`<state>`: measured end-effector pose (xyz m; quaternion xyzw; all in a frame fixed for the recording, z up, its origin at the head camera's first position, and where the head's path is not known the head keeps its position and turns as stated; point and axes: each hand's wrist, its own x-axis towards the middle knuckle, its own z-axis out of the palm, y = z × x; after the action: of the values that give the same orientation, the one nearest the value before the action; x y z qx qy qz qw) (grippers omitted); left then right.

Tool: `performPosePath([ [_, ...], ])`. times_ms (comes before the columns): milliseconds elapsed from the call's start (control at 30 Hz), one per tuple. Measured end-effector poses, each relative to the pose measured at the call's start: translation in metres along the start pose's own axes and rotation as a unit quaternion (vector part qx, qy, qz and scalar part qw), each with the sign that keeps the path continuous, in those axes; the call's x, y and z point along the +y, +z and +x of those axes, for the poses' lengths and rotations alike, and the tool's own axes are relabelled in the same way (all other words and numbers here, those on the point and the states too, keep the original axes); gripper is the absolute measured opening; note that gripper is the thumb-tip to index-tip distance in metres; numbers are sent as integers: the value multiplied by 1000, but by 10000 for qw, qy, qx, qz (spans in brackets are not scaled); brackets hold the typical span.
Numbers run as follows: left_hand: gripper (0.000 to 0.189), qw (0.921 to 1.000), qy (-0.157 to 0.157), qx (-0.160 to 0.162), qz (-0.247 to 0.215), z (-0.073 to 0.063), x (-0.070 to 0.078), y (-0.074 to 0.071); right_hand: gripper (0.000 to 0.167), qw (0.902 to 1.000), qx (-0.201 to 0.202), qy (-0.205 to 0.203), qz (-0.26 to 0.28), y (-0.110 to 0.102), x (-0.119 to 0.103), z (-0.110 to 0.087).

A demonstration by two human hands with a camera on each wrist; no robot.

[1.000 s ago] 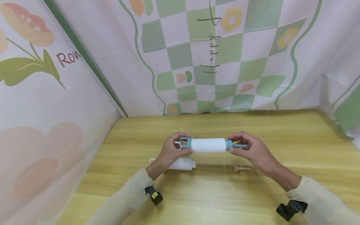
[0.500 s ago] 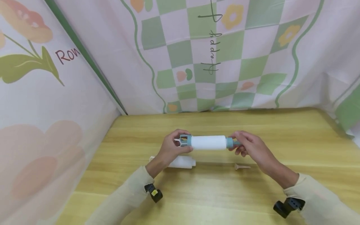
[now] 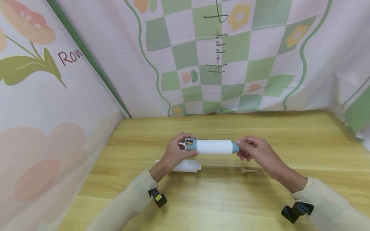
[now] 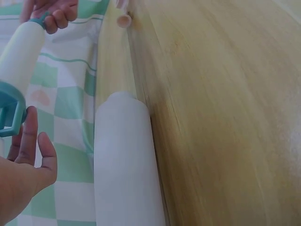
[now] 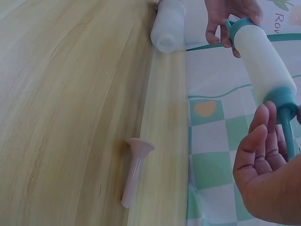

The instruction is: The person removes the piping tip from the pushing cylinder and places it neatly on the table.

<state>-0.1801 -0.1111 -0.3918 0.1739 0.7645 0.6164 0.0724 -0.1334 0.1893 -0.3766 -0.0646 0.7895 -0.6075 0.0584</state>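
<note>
Above the table, both hands hold a white tube (image 3: 214, 147) with teal ends, level from left to right. My left hand (image 3: 174, 151) grips its slotted teal end piece (image 3: 190, 144), thumb below and fingers above; a thin white part sticks out there. At the other end, my right hand (image 3: 261, 154) pinches the teal cap (image 5: 281, 97). A narrow teal spout (image 5: 287, 132) runs from that cap past the right palm, hidden in the head view.
A second white tube (image 4: 124, 165) lies on the wooden table (image 3: 219, 205) beneath the left wrist. A small pink funnel-shaped nozzle (image 5: 135, 165) lies below the right hand. Patterned cloth (image 3: 115, 64) hangs along the back and left side.
The right hand's fingers have shifted from spread around the cap and spout to a pinch on the cap, covering the spout. The left hand's grip stays nearly the same.
</note>
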Motion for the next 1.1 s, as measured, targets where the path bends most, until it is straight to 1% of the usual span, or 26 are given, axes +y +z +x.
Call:
performPosePath([
  [300,46,10000,-47,27,-80,0,3,1,38,9996,4,-281,33,-1,3,-3],
  [467,46,9999,-72,14,-122,1,5,0,33,9976,10,-686,57,-2,6,-3],
  [533,46,9999,-59,-4,-145,1,5,0,32,9963,-33,-850,143,-2,7,-3],
  [633,47,9998,-36,-19,-176,1,5,-1,32,9950,-103,-961,238,-1,8,-2],
  [967,47,9997,-41,18,-225,-1,3,-2,35,9951,-112,-945,287,0,6,-4],
  [1033,47,9997,-40,29,-239,-1,3,-3,37,9957,-81,-890,241,0,4,-4],
  [1100,47,9997,-27,46,-226,-2,4,-3,41,9970,-42,-752,160,-1,2,-4],
])
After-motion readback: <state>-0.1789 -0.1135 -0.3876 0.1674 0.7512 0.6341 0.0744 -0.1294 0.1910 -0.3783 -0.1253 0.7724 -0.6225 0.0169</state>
